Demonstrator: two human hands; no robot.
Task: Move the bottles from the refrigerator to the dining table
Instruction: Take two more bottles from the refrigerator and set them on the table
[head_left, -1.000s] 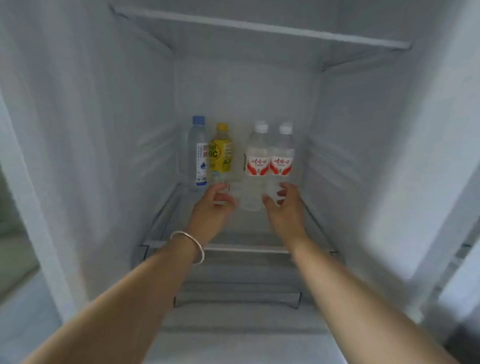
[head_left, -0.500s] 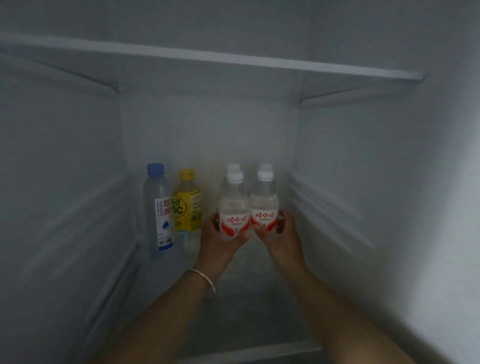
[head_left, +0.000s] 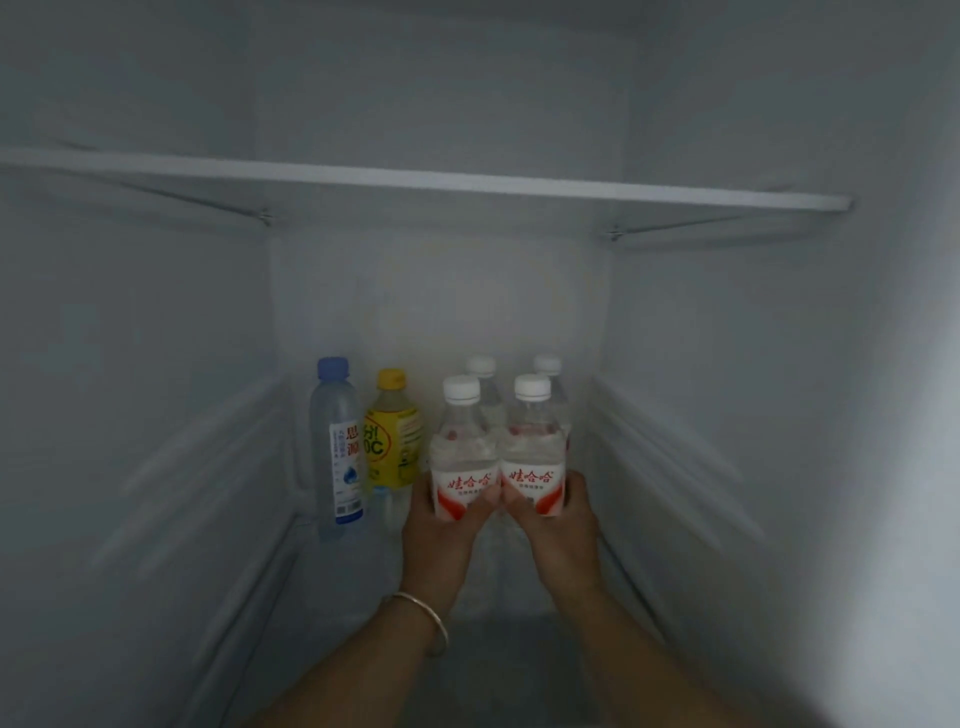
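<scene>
Lifted nearer: left hand (head_left: 441, 535) and right hand (head_left: 558, 530) each grip a 娃哈哈 bottle (head_left: 462, 457).

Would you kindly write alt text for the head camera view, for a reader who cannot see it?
Inside a refrigerator, the left hand and right hand each hold a white-capped bottle, left bottle and right bottle, side by side. Two more white-capped bottles stand behind; a blue-capped bottle and a yellow bottle stand to their left.

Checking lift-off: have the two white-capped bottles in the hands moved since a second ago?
Yes. The two white-capped clear plastic bottles have come forward, away from the blue-capped bottle standing at the back.
</scene>
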